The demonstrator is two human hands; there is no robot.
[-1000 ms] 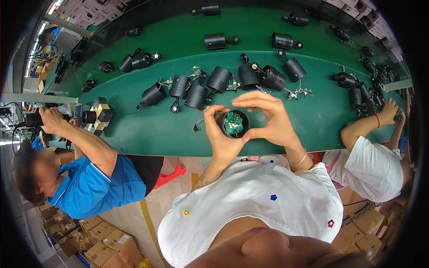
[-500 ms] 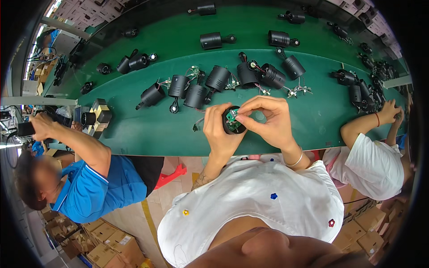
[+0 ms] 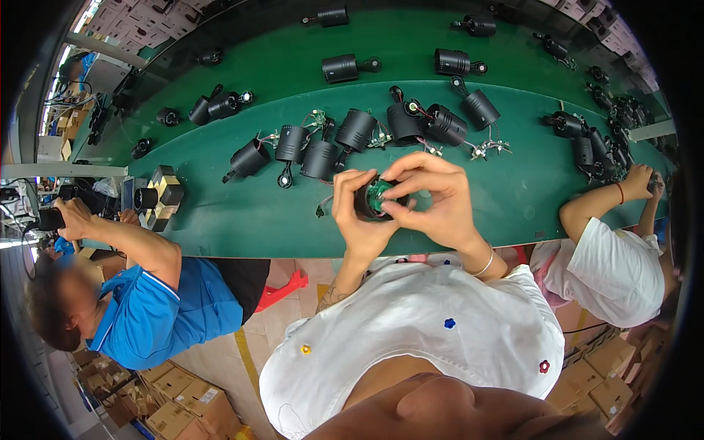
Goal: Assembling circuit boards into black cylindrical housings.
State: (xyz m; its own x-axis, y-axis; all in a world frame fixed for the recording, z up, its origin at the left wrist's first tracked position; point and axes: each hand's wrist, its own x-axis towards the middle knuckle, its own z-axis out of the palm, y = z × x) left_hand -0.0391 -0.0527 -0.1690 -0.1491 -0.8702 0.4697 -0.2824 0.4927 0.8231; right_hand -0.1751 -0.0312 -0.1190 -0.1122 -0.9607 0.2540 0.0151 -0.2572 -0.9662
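Note:
My left hand (image 3: 358, 213) is wrapped round a black cylindrical housing (image 3: 362, 203), its open mouth turned up toward me. A green circuit board (image 3: 377, 195) lies in that mouth, gripped between the thumb and fingers of my right hand (image 3: 433, 202). The fingers partly cover the board, so how deep it sits cannot be told. Just beyond my hands stand and lie several similar black housings (image 3: 320, 159), with wires and small circuit boards (image 3: 490, 150) hanging out of them.
On a green belt (image 3: 279, 51) along the back lie spaced black housings (image 3: 340, 67). A co-worker in blue (image 3: 169, 308) handles a black device at left; another in white (image 3: 612, 271) works by a heap of housings (image 3: 598, 150) at right. The green worktop (image 3: 257, 213) ends before me.
My right hand has brought the circuit board down into the housing's mouth, where it now lies flatter. Housings on the back belt have shifted left. The left co-worker's hands have moved slightly.

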